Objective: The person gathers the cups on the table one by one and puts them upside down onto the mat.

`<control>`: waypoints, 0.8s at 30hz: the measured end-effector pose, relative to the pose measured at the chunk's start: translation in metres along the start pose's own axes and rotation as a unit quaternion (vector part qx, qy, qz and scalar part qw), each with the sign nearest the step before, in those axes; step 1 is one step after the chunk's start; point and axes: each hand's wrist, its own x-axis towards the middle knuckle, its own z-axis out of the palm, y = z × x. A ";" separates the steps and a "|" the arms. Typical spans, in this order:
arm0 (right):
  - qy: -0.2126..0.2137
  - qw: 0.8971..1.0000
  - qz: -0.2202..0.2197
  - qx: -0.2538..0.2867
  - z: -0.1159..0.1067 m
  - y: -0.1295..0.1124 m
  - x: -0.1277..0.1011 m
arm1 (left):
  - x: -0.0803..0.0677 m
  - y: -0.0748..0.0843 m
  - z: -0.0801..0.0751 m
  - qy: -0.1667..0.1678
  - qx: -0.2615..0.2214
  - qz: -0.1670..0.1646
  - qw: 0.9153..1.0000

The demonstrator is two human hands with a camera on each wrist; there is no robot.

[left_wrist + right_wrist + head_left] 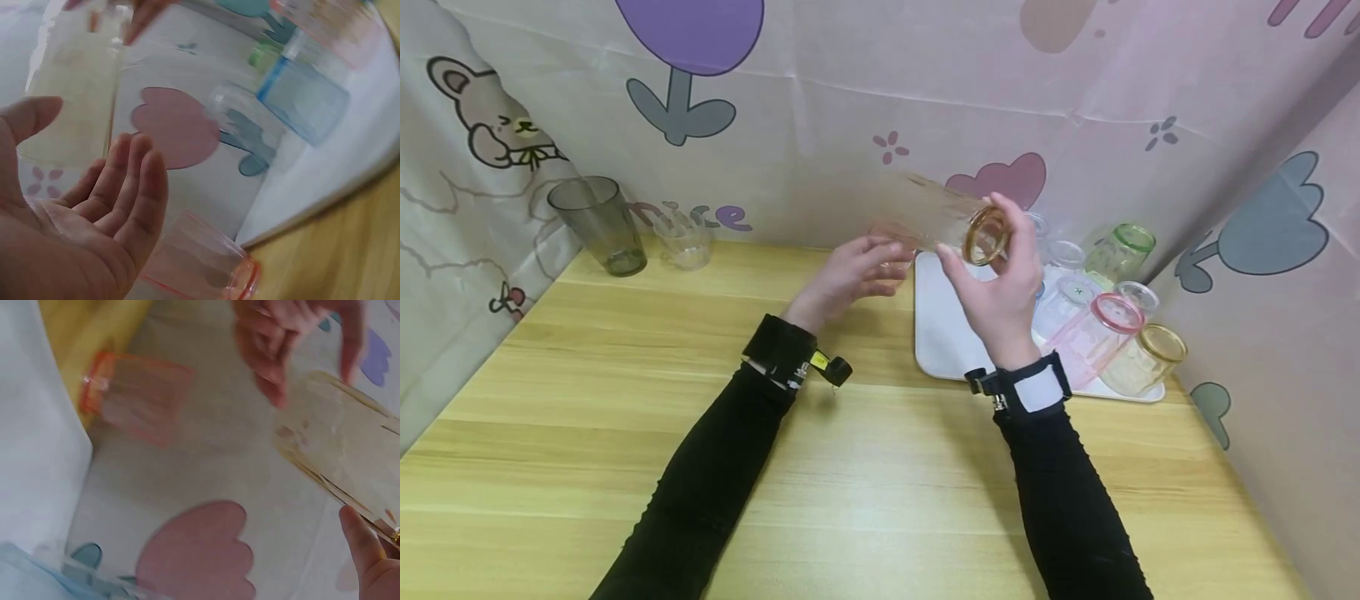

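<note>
My right hand (973,237) holds a clear ribbed glass with an amber rim (936,218) tilted on its side in the air above the tray's left end, thumb and fingers round the rim end. The glass also shows in the left wrist view (69,106) and in the right wrist view (344,444). My left hand (880,267) hovers open just left of the glass's base, palm (94,212) turned up with fingers relaxed, not touching it. A pink-rimmed glass (200,262) lies on its side below that hand, by the tray's corner.
A white tray (943,342) at the right carries several glasses, among them a green-rimmed one (1123,250), a pink one (1093,333) and an amber one (1146,358). A grey tumbler (598,225) and a small clear glass (683,240) stand at the back left of the wooden table (625,433). Printed curtains wall in the table.
</note>
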 end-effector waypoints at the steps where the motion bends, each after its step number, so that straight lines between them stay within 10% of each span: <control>1: 0.003 1.000 0.001 -0.006 -0.004 -0.001 0.002 | 0.001 -0.002 0.003 0.002 0.031 0.002 1.000; 8: -0.028 0.996 0.032 -0.076 -0.035 -0.006 0.014 | 0.003 -0.021 0.019 -0.043 0.263 0.031 0.963; 12: -0.062 0.988 0.071 -0.122 -0.051 -0.008 0.019 | 0.002 -0.029 0.027 -0.098 0.371 0.046 0.922; 20: -0.200 0.948 0.166 -0.185 -0.075 -0.009 0.027 | -0.007 -0.037 0.051 -0.215 0.544 0.031 0.811; 24: -0.260 0.925 0.207 -0.186 -0.084 -0.007 0.029 | -0.011 -0.043 0.057 -0.225 0.575 0.039 0.786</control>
